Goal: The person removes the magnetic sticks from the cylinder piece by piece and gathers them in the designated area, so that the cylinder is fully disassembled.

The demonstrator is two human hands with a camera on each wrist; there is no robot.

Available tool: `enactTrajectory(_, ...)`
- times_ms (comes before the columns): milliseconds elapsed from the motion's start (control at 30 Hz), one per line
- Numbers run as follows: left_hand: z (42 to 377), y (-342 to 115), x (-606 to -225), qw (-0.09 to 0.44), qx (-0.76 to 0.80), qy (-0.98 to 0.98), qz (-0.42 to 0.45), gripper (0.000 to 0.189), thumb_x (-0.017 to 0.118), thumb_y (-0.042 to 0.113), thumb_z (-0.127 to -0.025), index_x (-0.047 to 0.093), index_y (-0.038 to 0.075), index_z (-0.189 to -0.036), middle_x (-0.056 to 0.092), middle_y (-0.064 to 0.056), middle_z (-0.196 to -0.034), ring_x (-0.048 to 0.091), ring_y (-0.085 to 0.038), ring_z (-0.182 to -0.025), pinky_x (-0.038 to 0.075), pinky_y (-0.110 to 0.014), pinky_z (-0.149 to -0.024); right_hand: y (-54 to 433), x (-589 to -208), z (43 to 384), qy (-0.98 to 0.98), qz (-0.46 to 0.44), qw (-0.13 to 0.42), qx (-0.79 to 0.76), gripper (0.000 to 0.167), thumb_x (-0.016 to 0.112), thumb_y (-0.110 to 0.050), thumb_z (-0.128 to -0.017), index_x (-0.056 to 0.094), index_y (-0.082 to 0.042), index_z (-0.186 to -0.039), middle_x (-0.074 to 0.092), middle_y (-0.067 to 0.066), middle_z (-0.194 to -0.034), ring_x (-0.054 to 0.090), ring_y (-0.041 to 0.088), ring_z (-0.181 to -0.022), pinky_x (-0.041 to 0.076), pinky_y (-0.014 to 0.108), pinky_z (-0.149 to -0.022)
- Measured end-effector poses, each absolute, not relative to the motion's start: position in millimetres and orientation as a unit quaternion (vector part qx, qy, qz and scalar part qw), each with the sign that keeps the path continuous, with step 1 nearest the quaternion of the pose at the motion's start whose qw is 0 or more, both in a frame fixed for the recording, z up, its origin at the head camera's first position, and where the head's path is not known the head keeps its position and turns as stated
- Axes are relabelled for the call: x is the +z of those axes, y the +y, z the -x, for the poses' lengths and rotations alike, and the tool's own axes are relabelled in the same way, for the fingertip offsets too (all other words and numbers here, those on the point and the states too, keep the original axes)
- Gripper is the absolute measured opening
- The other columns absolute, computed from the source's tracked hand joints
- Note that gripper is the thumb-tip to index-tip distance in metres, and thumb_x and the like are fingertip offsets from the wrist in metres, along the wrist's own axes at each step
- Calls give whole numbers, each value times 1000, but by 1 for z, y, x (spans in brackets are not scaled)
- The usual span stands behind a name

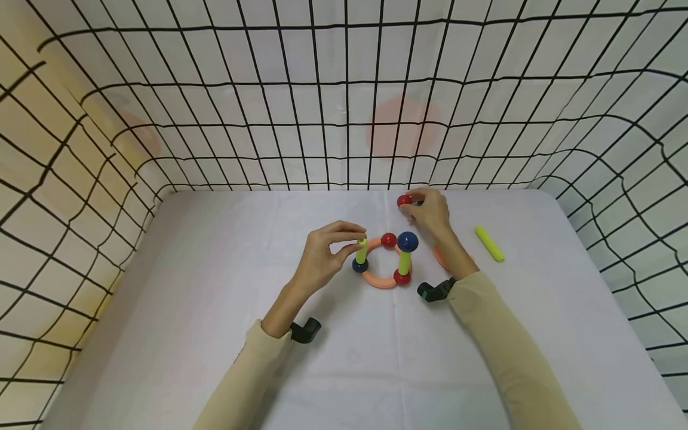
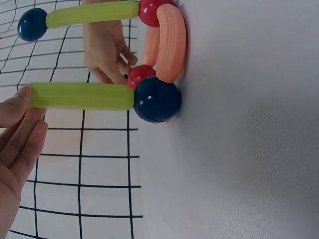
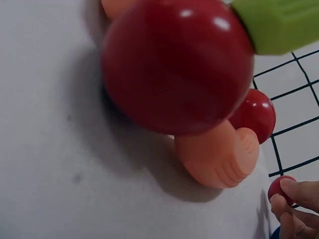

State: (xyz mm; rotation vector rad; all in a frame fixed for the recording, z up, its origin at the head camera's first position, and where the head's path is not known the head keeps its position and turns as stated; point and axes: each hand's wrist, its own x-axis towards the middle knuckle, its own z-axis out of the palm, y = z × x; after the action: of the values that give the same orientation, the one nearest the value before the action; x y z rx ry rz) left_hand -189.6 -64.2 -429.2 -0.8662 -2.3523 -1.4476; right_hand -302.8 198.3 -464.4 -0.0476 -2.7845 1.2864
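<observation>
My left hand (image 1: 325, 251) pinches the top end of a yellow-green rod (image 2: 82, 96) between thumb and fingers. That rod stands upright in a blue ball (image 2: 157, 99), part of a ring of curved orange pieces (image 1: 380, 282) joined by balls. A red ball (image 1: 389, 240) sits at the ring's far side. On the near right, another red ball (image 3: 177, 64) carries an upright rod (image 1: 404, 263) topped by a blue ball (image 1: 407, 241). Beyond the ring, my right hand (image 1: 432, 210) holds a loose red ball (image 1: 404, 201) between thumb and fingertips.
A loose yellow-green rod (image 1: 490, 243) lies on the white-covered table (image 1: 333, 382) to the right. A curved orange piece (image 1: 440, 257) is partly hidden under my right forearm. Black wire mesh (image 1: 344, 125) rises behind the table and along both sides.
</observation>
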Motion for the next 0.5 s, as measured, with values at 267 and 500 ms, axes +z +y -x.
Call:
enactTrajectory(267,188,-63,-427,121,-498,-806,297,20,77,-4,-88,79,-3,-108,76,-13,-113,73,-27,-111,59,-36,-101,195,-467,315,-913,16,53,404,37,77,-9,-92,68,6,-125,71,26,-119,64,34,-104,48,35,-87)
enactTrajectory(500,188,-63,-427,118,-496,-810,291,20,77,-3,-88,80,-1,-108,77,-13,-113,73,-26,-111,58,-35,-102,197,-467,321,-907,22,30,418,44,78,-6,-91,66,3,-132,69,28,-124,52,43,-128,42,53,-106)
